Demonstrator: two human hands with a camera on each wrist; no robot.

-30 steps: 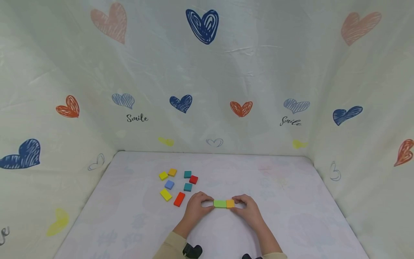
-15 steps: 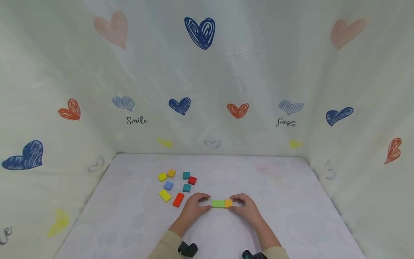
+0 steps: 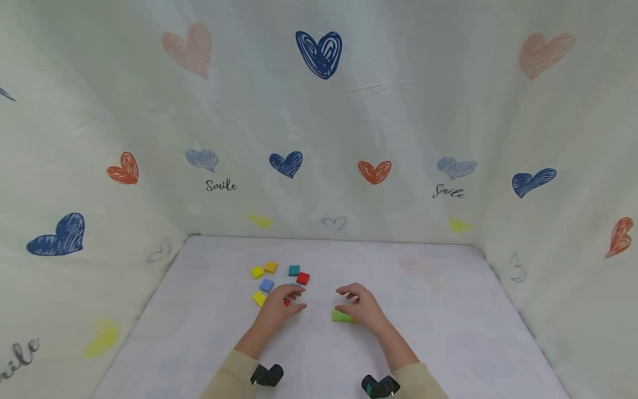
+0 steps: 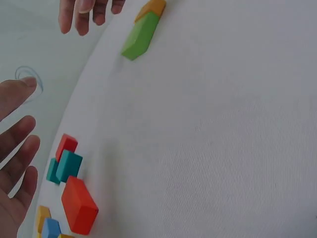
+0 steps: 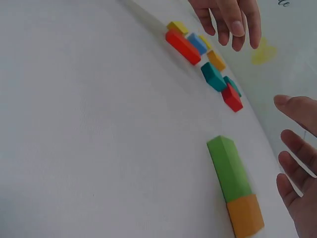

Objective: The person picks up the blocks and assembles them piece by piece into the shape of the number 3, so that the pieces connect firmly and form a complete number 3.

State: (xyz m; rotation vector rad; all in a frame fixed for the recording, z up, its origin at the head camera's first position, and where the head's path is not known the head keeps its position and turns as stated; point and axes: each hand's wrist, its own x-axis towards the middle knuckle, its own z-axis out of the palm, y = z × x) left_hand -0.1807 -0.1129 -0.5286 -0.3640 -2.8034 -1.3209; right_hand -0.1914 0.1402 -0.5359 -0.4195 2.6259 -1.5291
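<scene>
A green block (image 5: 230,168) lies on the white table with its end against an orange block (image 5: 245,216). My right hand (image 3: 366,307) hovers above them with parted fingers, hiding most of the orange one in the head view. Both blocks show free of any hand in the right wrist view. Over the loose blocks at the left is my left hand (image 3: 274,307), holding nothing, its fingers apart. Beneath it in the head view, the long red block (image 4: 79,205) and a teal block (image 4: 69,165) are partly covered.
Around the left hand lie yellow blocks (image 3: 257,272), an orange block (image 3: 271,267), a blue block (image 3: 266,285), another teal block (image 3: 294,270) and a small red block (image 3: 303,279). A cloth wall (image 3: 319,122) printed with hearts stands behind the table and along its sides.
Both hands have let go of the green and orange blocks. The left hand has moved left over the loose blocks; the right has risen slightly and shifted left over the pair.
</scene>
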